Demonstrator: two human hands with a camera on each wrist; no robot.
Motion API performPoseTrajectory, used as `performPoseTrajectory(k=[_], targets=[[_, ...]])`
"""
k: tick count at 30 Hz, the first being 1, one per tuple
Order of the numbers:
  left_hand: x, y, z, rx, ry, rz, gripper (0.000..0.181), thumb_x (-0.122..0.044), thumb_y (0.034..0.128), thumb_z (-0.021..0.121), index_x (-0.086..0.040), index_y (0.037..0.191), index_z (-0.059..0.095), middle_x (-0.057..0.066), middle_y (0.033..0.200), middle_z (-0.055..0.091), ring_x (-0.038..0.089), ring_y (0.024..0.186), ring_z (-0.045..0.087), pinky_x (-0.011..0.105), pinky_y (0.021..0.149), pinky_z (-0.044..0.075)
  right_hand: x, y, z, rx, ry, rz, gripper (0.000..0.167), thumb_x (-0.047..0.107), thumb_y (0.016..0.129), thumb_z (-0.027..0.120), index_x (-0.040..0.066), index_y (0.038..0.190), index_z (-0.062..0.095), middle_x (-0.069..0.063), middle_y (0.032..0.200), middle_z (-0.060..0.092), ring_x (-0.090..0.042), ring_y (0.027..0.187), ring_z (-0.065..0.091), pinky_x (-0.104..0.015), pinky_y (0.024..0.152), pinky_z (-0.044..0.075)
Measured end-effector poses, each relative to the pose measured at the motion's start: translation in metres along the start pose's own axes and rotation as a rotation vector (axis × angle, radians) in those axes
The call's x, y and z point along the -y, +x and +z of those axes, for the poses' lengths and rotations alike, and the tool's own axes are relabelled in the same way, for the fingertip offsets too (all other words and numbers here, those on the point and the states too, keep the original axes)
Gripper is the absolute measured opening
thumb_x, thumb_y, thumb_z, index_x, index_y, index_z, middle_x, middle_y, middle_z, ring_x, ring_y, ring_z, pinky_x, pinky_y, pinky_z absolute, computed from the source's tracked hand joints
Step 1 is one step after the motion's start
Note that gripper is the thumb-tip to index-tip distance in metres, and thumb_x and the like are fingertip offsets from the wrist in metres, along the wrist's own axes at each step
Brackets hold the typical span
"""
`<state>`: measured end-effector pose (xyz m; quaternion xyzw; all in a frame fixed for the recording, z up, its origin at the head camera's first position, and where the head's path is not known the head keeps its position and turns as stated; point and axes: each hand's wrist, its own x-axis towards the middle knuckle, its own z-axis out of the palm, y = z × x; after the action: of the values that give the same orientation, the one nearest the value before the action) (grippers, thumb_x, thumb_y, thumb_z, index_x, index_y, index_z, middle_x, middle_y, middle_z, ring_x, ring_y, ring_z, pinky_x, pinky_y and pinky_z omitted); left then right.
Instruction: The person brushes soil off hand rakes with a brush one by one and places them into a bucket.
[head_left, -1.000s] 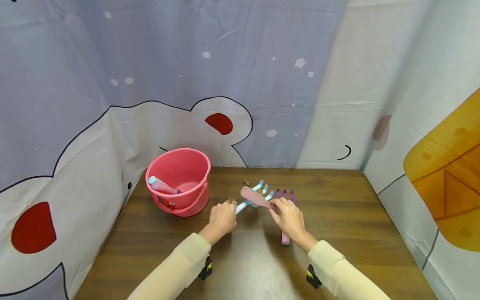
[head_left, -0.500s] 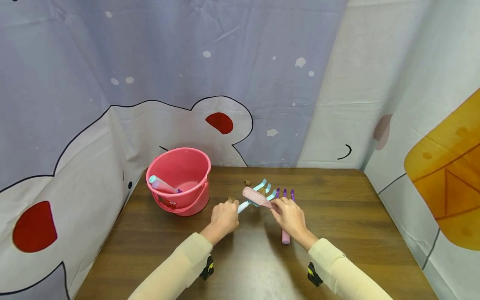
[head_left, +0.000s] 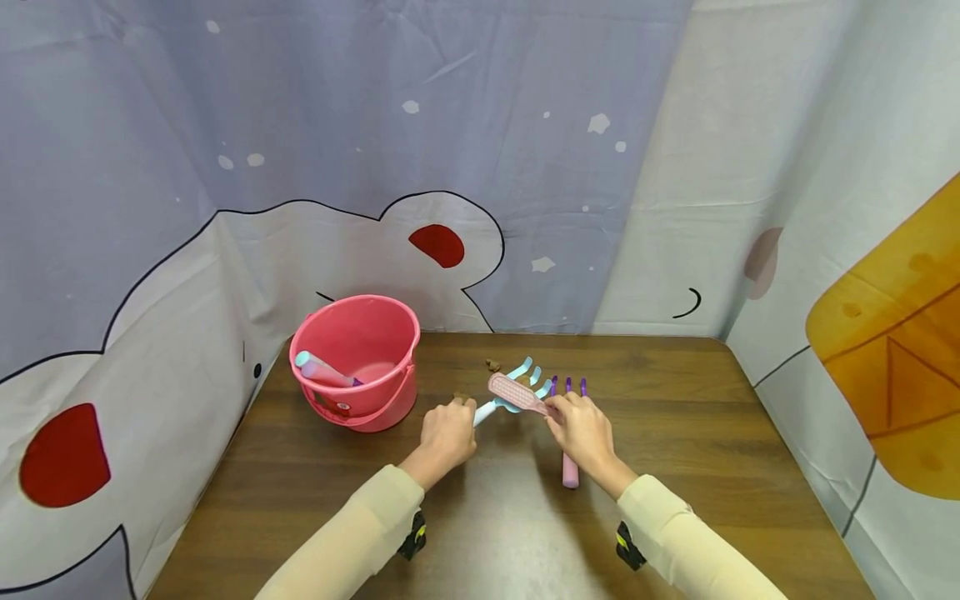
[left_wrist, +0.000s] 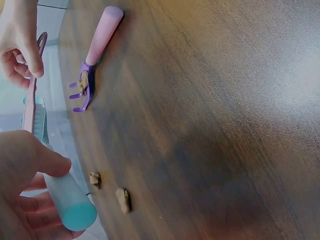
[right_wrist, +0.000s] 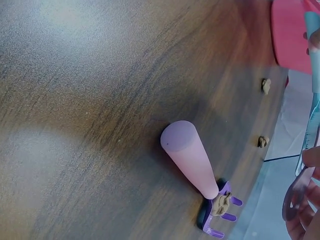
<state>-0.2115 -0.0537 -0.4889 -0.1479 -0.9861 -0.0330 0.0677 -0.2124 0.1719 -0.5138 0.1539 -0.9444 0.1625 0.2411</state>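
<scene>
My left hand [head_left: 447, 433] grips the pale handle of a toy hand rake [left_wrist: 70, 197] with light blue tines, held above the table. The right hand [head_left: 583, 433] pinches a pink brush [head_left: 513, 392] by its handle. The brush head lies across the base of the blue tines, with its textured back facing up in the head view. Below my right hand a second toy rake [right_wrist: 190, 160] lies on the table, with a pink handle and purple tines. A brown clay-like lump [right_wrist: 220, 204] sits on those tines, and two more lumps [left_wrist: 95, 180] lie on the wood.
A pink bucket [head_left: 356, 333] stands at the back left of the wooden table [head_left: 675, 417]. Inside leans a tool with a pink and blue handle [head_left: 326, 371]. A printed curtain [head_left: 555, 183] hangs behind the table's back edge and along its sides.
The brush has tilted and slid slightly right along the blue rake, so its textured back now shows. Both hands have shifted a little; they keep hold of the same tools.
</scene>
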Motion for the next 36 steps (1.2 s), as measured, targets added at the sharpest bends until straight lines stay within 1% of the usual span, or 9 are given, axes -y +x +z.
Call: performPoseTrajectory(k=[7,14,21,27,32,36], targets=[[0.001,-0.001,0.001,-0.017,-0.006,0.003,0.023,-0.017,0.0685,0.071,-0.009,0.083,0.056,0.004,0.069,0.054,0.024,0.054,0.056,0.035,0.043,0.041,-0.001,0.001,0.001,-0.050,-0.024,-0.040,0.024,0.016,0.067,0.079,0.016,0.088,0.069,-0.001,0.078,0.062,-0.020,0.065,0.054,-0.034,0.055,0.046],[0.002,-0.001,0.002,-0.021,-0.012,0.001,0.023,-0.017,0.0687,0.071,-0.008,0.084,0.056,0.005,0.070,0.054,0.024,0.055,0.056,0.035,0.043,0.041,-0.003,0.001,0.001,-0.061,-0.043,-0.038,0.023,0.016,0.067,0.079,0.015,0.088,0.069,-0.002,0.078,0.062,-0.020,0.063,0.054,-0.033,0.054,0.045],[0.002,-0.001,0.003,-0.015,-0.010,-0.016,0.023,-0.016,0.0680,0.070,-0.009,0.084,0.056,0.004,0.070,0.053,0.025,0.055,0.056,0.036,0.044,0.041,-0.005,-0.001,0.000,-0.099,-0.048,-0.037,0.020,0.015,0.068,0.077,0.015,0.086,0.069,-0.002,0.075,0.060,-0.020,0.061,0.053,-0.034,0.051,0.044],[0.004,-0.001,0.004,-0.010,-0.020,-0.026,0.022,-0.016,0.0700,0.069,-0.008,0.085,0.056,0.005,0.069,0.053,0.025,0.054,0.056,0.036,0.044,0.041,-0.008,0.000,0.002,-0.139,-0.071,-0.042,0.013,0.015,0.072,0.075,0.014,0.084,0.069,-0.003,0.074,0.061,-0.022,0.060,0.053,-0.035,0.050,0.043],[0.005,-0.001,0.004,-0.014,-0.014,-0.029,0.022,-0.016,0.0693,0.069,-0.007,0.086,0.057,0.005,0.069,0.053,0.026,0.055,0.056,0.036,0.044,0.041,-0.011,0.000,0.001,-0.150,-0.087,-0.020,0.014,0.015,0.073,0.075,0.014,0.085,0.069,-0.004,0.075,0.062,-0.023,0.060,0.054,-0.036,0.051,0.043],[0.009,-0.001,0.005,-0.011,0.010,-0.053,0.024,-0.016,0.0670,0.071,-0.008,0.086,0.058,0.005,0.070,0.054,0.027,0.058,0.058,0.037,0.047,0.043,-0.015,0.001,-0.003,-0.143,-0.076,0.045,0.016,0.014,0.071,0.076,0.013,0.085,0.069,-0.005,0.076,0.063,-0.025,0.061,0.055,-0.038,0.052,0.045]])
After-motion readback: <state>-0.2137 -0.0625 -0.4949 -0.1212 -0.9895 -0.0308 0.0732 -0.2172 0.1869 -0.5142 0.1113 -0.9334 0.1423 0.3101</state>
